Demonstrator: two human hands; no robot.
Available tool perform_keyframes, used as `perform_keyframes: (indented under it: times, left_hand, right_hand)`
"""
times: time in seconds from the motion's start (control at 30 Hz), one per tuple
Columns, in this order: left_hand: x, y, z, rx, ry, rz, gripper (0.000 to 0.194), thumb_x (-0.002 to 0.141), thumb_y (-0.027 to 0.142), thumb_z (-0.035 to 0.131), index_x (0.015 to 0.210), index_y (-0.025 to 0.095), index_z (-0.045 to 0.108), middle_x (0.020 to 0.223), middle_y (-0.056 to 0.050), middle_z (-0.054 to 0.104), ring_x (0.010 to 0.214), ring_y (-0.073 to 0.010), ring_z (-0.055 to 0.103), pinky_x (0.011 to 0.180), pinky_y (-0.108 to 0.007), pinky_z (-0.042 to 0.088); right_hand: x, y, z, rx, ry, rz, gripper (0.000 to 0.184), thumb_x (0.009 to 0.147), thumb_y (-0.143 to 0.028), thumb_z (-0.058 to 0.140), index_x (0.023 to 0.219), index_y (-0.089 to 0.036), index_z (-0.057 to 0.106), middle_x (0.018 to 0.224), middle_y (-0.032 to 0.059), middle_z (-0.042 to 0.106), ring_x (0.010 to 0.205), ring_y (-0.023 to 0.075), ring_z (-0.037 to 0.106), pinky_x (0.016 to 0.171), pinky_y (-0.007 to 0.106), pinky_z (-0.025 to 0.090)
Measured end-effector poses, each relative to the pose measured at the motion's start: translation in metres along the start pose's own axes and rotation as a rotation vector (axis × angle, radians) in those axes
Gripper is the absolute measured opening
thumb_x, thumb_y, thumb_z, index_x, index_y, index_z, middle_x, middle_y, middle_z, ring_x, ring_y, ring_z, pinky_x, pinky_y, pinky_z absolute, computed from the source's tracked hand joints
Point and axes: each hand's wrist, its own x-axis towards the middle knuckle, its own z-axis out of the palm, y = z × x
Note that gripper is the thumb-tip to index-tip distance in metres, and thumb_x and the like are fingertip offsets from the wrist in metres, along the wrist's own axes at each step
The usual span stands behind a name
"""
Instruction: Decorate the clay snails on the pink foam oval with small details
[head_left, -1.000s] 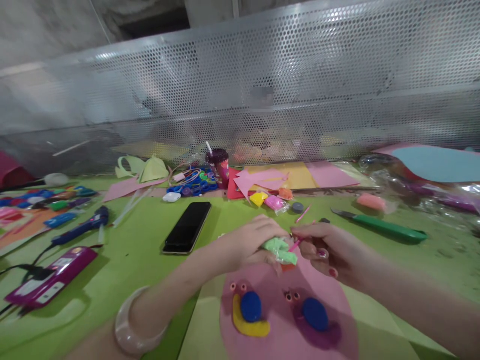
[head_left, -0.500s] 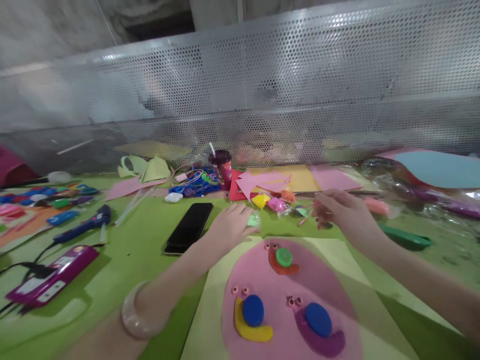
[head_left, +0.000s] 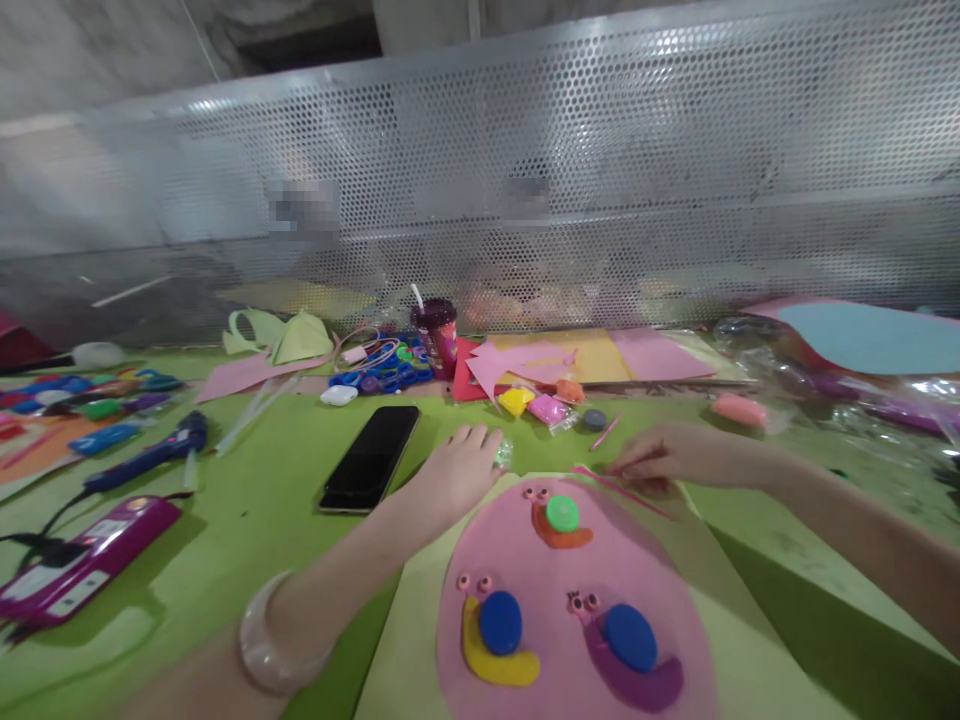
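Observation:
My left hand (head_left: 461, 468) is low over the green mat, its fingers curled around a small clear packet of light green clay (head_left: 503, 455); most of the packet is hidden. My right hand (head_left: 664, 462) pinches a thin pink stick (head_left: 626, 490) above the top edge of the pale yellow sheet (head_left: 409, 620). On that sheet lies a pink paper oval (head_left: 555, 590) bearing three clay snails with small eyes: an orange snail (head_left: 574, 540) with a green cap shell, a yellow snail (head_left: 499, 668) and a purple snail (head_left: 645, 685), both with blue cap shells.
A phone (head_left: 371, 458) lies left of my left hand. Beyond are clay packets (head_left: 547, 408), a grey cap (head_left: 594, 420), another pink stick (head_left: 605, 432) and a lidded cup (head_left: 436, 340). A glue gun (head_left: 150, 460) and purple power strip (head_left: 94, 560) are at left.
My hands have moved apart from over the orange snail, uncovering it. The left went left with the green clay; the right went right, then came down and nearer with the pink stick.

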Motion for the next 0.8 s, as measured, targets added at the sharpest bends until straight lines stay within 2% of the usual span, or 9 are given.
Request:
perform_keyframes:
  times: [0.1,0.23,0.33,0.43,0.5,0.57,0.63,0.73,0.8]
  left_hand:
    - [0.001,0.001,0.0,0.005,-0.016,0.007,0.032,0.091,0.028,0.039,0.115,0.009,0.049,0.105,-0.015,0.056,0.096,-0.0265,0.051,0.081,-0.041,0.043]
    - [0.002,0.002,-0.003,0.026,-0.094,-0.027,0.035,0.091,0.028,0.039,0.119,0.008,0.048,0.109,-0.015,0.055,0.099,-0.0273,0.049,0.084,-0.04,0.041]
    - [0.003,0.003,-0.003,0.028,-0.12,-0.047,0.038,0.09,0.028,0.041,0.121,0.007,0.048,0.111,-0.016,0.054,0.1,-0.0285,0.048,0.085,-0.04,0.041]
    - [0.004,0.004,-0.003,0.037,-0.125,-0.045,0.037,0.091,0.028,0.04,0.121,0.008,0.049,0.111,-0.016,0.054,0.099,-0.0288,0.049,0.085,-0.041,0.041]
    - [0.003,0.004,-0.004,0.034,-0.122,-0.046,0.037,0.091,0.027,0.04,0.121,0.007,0.049,0.111,-0.016,0.054,0.1,-0.0287,0.049,0.084,-0.041,0.042]
    - [0.003,0.005,-0.007,0.023,-0.121,-0.054,0.038,0.09,0.027,0.042,0.122,0.007,0.048,0.111,-0.016,0.055,0.1,-0.0289,0.049,0.084,-0.04,0.042]
    - [0.003,0.007,-0.009,0.017,-0.12,-0.061,0.039,0.09,0.027,0.042,0.123,0.007,0.047,0.111,-0.016,0.055,0.101,-0.0292,0.049,0.083,-0.04,0.043]
    - [0.003,0.006,-0.008,0.011,-0.115,-0.066,0.041,0.091,0.028,0.043,0.124,0.006,0.046,0.111,-0.016,0.056,0.102,-0.0297,0.05,0.083,-0.041,0.043]
    - [0.005,0.005,-0.005,-0.007,-0.1,-0.086,0.047,0.09,0.031,0.046,0.129,0.006,0.041,0.114,-0.017,0.056,0.105,-0.0299,0.05,0.085,-0.041,0.042]
  right_hand:
    - [-0.001,0.008,-0.008,-0.053,0.059,0.055,0.016,0.071,-0.028,0.064,0.078,-0.018,0.074,0.06,0.0041,0.064,0.05,0.0142,0.056,0.046,0.023,0.042]
    - [-0.003,-0.005,-0.003,-0.374,0.082,0.007,0.02,0.08,-0.033,0.054,0.083,-0.019,0.068,0.07,0.004,0.065,0.06,0.0169,0.059,0.054,0.027,0.044]
    - [-0.001,-0.015,0.012,-0.538,0.175,-0.086,0.022,0.082,-0.036,0.053,0.089,-0.019,0.064,0.08,0.0063,0.062,0.069,0.0188,0.057,0.061,0.031,0.045]
    - [0.007,-0.012,0.029,-0.614,0.244,-0.274,0.03,0.088,-0.036,0.045,0.104,-0.019,0.064,0.096,0.0095,0.058,0.082,0.0195,0.056,0.074,0.035,0.047]
    - [0.013,-0.006,0.039,-0.629,0.238,-0.331,0.028,0.087,-0.035,0.047,0.103,-0.021,0.066,0.098,0.0095,0.055,0.091,0.0213,0.054,0.081,0.038,0.046]
    - [0.017,-0.001,0.045,-0.631,0.246,-0.354,0.023,0.086,-0.03,0.048,0.092,-0.019,0.067,0.097,0.0099,0.056,0.094,0.0223,0.053,0.084,0.039,0.045]
    - [0.017,0.0,0.046,-0.59,0.307,-0.333,0.019,0.085,-0.026,0.048,0.086,-0.017,0.065,0.094,0.01,0.058,0.09,0.0215,0.055,0.082,0.037,0.046]
    - [0.014,-0.005,0.04,-0.472,0.433,-0.22,0.021,0.086,-0.028,0.045,0.099,-0.017,0.058,0.087,0.0073,0.064,0.076,0.0196,0.06,0.071,0.034,0.049]
    - [0.011,-0.009,0.033,-0.436,0.502,-0.215,0.03,0.088,-0.031,0.043,0.111,-0.018,0.055,0.094,0.0076,0.066,0.081,0.021,0.062,0.073,0.036,0.049]
